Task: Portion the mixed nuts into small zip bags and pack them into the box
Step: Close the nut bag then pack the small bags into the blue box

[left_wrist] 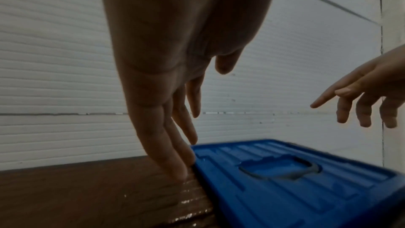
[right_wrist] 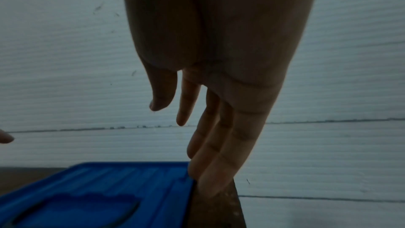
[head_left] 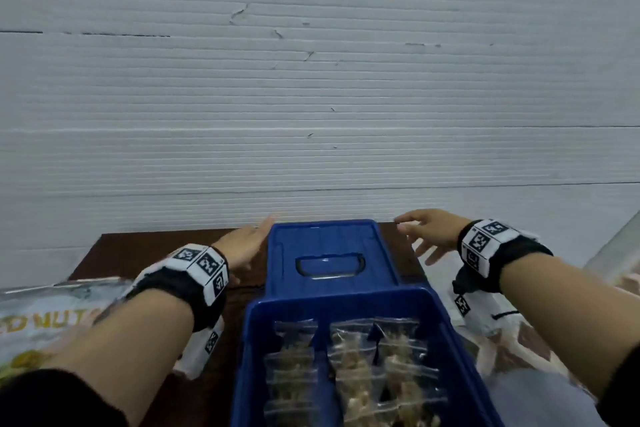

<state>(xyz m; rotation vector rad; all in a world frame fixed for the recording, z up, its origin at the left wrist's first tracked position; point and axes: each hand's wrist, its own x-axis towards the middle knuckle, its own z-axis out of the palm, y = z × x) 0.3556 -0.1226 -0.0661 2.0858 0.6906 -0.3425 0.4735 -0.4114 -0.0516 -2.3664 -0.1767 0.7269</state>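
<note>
A blue plastic box [head_left: 450, 350] stands near me, with several small zip bags of mixed nuts [head_left: 349, 367] lying in it. Its blue lid [head_left: 329, 246] [left_wrist: 295, 179] [right_wrist: 98, 188], with a recessed handle, lies flat on the brown table just behind the box. My left hand [head_left: 246, 243] [left_wrist: 175, 127] hangs at the lid's left edge with straight fingers, the fingertips [left_wrist: 181, 171] down at the table beside the lid. My right hand [head_left: 429, 232] [right_wrist: 208, 136] is at the lid's far right corner, fingers spread and straight. Neither hand holds anything.
A large mixed-nuts bag [head_left: 45, 322] lies at the left on the brown table [head_left: 138, 253]. Clear plastic bags [head_left: 512, 350] lie at the right. A white ribbed wall [head_left: 311, 97] rises directly behind the table.
</note>
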